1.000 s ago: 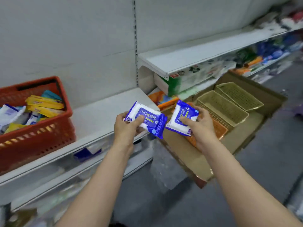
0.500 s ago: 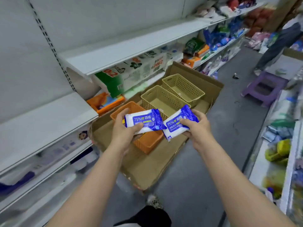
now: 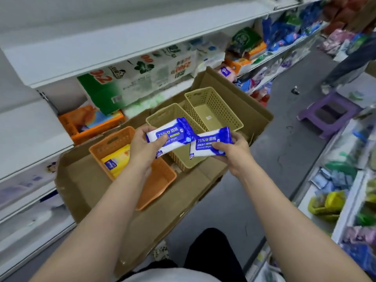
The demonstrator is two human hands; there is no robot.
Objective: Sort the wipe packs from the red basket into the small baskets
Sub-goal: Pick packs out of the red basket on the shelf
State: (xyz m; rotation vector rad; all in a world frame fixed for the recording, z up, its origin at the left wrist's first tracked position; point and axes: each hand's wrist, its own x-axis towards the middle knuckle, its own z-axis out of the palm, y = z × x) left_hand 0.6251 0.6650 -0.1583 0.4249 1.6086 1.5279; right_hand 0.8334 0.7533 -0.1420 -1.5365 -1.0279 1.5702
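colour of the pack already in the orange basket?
Yellow pack, small purple label; head view.

Left pack [image 3: 169, 137]: glossy plastic film, blue and white print, slight sheen. Right pack [image 3: 211, 144]: same glossy film. Yellow pack [image 3: 118, 162]: soft plastic wrap, duller. Orange basket [image 3: 160, 180]: moulded plastic, perforated walls, smooth semi-matt floor. Middle basket [image 3: 162, 117] and far basket [image 3: 215, 110]: beige plastic, fine mesh walls, matt. Box [image 3: 85, 184]: brown corrugated cardboard, matt, rough at the torn edges. Shelf [image 3: 126, 43]: painted metal by the look of it, smooth, pale. Stool [image 3: 329, 117]: purple plastic, smooth. Floor [image 3: 274, 159]: grey, matt, scuffed.
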